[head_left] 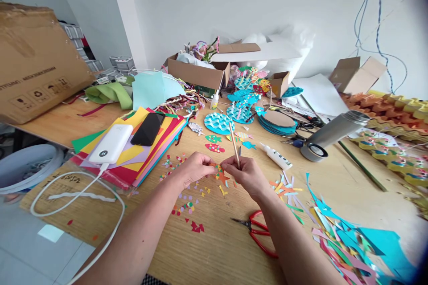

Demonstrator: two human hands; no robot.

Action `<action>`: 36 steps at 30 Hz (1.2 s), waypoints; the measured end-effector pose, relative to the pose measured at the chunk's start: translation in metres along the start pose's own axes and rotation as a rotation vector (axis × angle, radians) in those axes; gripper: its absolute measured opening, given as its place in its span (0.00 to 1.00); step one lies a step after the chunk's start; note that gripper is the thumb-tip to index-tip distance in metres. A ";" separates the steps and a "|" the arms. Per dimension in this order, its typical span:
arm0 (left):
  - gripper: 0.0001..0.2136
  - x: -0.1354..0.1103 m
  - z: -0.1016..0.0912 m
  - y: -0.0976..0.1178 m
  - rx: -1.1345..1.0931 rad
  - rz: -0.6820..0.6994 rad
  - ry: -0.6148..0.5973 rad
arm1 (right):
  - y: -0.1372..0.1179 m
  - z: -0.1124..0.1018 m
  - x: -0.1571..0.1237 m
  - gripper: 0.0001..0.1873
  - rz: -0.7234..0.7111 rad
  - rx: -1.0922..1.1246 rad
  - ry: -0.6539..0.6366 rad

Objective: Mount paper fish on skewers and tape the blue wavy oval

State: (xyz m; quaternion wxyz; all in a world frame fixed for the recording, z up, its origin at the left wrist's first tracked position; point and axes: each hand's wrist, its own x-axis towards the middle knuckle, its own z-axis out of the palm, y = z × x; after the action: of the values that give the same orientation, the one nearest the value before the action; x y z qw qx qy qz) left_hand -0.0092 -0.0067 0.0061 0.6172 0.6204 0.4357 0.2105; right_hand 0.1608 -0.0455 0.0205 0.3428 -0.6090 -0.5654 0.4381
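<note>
My left hand (199, 168) is closed, its thumb and forefinger pinching the left edge of a small orange paper cut-out (219, 170) dotted with coloured bits. From the other side, my right hand (246, 176) grips a thin wooden stick (234, 142) that points up, its fingertips at the cut-out's right edge. Just beyond the hands lie a red spotted paper fish (215, 148), a green paper fish (213, 138) and a blue paper fish (248, 144). Tiny paper shapes (187, 207) are scattered near my left wrist. Red-handled scissors (259, 231) rest by my right forearm.
A glue bottle (277, 156) lies right of my hands, near a steel flask (337, 128). Paper scraps (354, 240) cover the right front. On the left, a phone (148, 128) and a cabled power bank (111, 144) sit on coloured paper. Boxes (197, 72) stand behind.
</note>
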 end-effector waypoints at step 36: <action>0.09 0.008 -0.007 -0.005 -0.174 -0.006 0.273 | 0.009 -0.014 0.006 0.16 0.090 0.043 0.050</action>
State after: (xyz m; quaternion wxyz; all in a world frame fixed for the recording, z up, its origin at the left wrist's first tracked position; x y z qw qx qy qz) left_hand -0.0120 0.0030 -0.0001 0.6042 0.5289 0.4976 0.3278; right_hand 0.1767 -0.0397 0.0166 0.3498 -0.6372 -0.5192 0.4495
